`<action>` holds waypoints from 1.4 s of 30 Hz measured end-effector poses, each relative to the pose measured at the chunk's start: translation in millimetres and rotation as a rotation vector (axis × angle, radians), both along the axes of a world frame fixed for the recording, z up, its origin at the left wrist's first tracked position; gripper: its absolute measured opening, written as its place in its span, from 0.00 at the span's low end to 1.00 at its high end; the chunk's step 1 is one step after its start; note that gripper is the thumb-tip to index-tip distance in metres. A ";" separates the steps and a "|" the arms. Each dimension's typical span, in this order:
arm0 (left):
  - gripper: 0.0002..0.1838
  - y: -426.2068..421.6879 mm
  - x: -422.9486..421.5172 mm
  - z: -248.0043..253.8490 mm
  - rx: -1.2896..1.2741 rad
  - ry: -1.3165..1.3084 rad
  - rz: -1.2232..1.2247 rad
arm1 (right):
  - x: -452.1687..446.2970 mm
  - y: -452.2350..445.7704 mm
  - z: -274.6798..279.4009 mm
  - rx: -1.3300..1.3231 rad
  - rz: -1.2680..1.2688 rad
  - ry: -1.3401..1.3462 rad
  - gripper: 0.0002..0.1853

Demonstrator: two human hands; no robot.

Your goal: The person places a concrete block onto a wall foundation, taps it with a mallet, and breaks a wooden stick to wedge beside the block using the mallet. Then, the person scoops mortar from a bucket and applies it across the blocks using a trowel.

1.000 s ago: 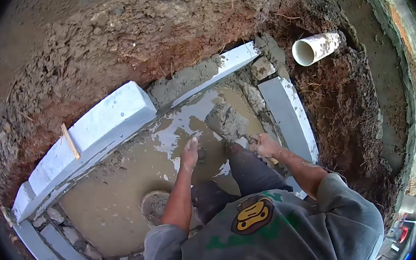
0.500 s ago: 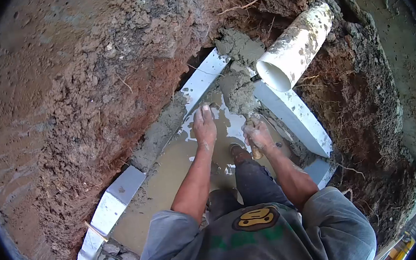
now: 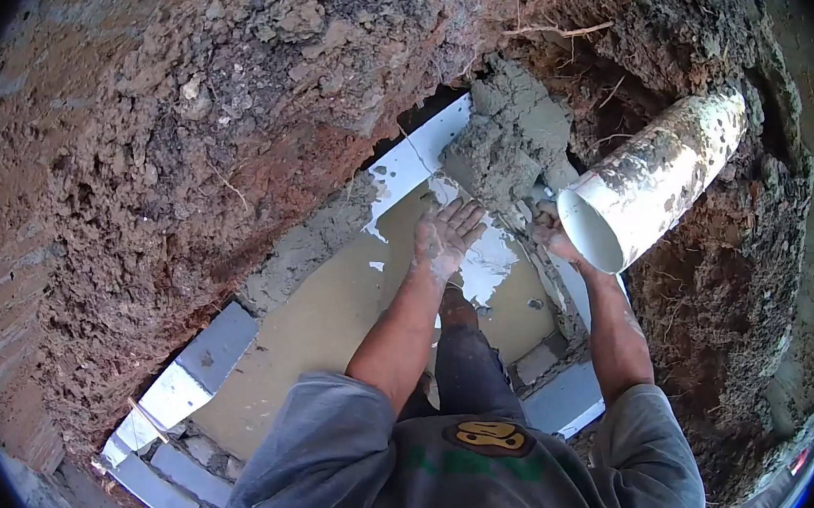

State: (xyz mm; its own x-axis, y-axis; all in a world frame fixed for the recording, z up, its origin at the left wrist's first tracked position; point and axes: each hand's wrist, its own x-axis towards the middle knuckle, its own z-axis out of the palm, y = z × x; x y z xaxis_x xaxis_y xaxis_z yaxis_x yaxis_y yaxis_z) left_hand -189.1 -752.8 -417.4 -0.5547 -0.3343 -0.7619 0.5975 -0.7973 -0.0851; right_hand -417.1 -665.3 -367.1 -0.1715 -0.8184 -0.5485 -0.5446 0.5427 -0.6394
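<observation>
My left hand [image 3: 447,239] is open, palm up and fingers spread, over the muddy water [image 3: 334,310]; nothing lies in it. My right hand [image 3: 554,231] is beside the open end of the white pipe [image 3: 660,181], partly hidden by it. Its fingers look curled, but what they hold, if anything, is hidden. Just above both hands, a heap of wet grey mortar [image 3: 509,141] covers the corner between the pale blocks. A long pale block [image 3: 422,159] runs down and left from that corner.
Rough reddish-brown soil [image 3: 245,103] rises round the pit. At the lower left are pale blocks [image 3: 171,394] with a thin wooden stick [image 3: 147,418] across them. Another grey block [image 3: 563,398] lies right of my legs. A root [image 3: 557,31] sticks out above the pipe.
The view has shifted and the pipe appears larger. My left hand has turned palm up with its fingers spread. My right hand has moved up and right, close to the pipe's mouth.
</observation>
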 end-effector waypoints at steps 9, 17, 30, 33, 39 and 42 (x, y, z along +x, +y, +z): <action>0.33 -29.8 14.1 -4.6 -0.007 0.125 0.541 | 41.1 -120.1 26.9 -0.693 0.519 0.525 0.16; 0.27 -57.6 17.3 16.9 0.212 -0.041 0.655 | 58.1 -112.1 25.8 -0.702 0.465 0.566 0.13; 0.29 -23.2 49.0 -32.7 0.207 0.025 0.552 | 104.9 12.1 32.6 0.285 -0.304 -0.227 0.24; 0.33 -27.9 50.4 -18.8 0.334 -0.078 0.596 | 108.1 -20.4 7.9 -0.003 -0.007 0.129 0.28; 0.40 -32.6 47.3 9.2 0.255 -0.039 0.535 | 99.4 -59.2 7.3 0.120 0.255 0.370 0.31; 0.40 -39.6 43.4 23.7 0.334 0.006 0.606 | 100.4 -66.0 11.5 0.163 0.214 0.367 0.31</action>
State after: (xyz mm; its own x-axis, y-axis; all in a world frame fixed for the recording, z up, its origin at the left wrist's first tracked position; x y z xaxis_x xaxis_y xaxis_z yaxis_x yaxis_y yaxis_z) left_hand -145.6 -792.3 -393.7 -0.3481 -0.3346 -0.8757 0.9283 -0.2531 -0.2724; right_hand -316.7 -731.4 -355.6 -0.2145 -0.7645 -0.6078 -0.8302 0.4705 -0.2988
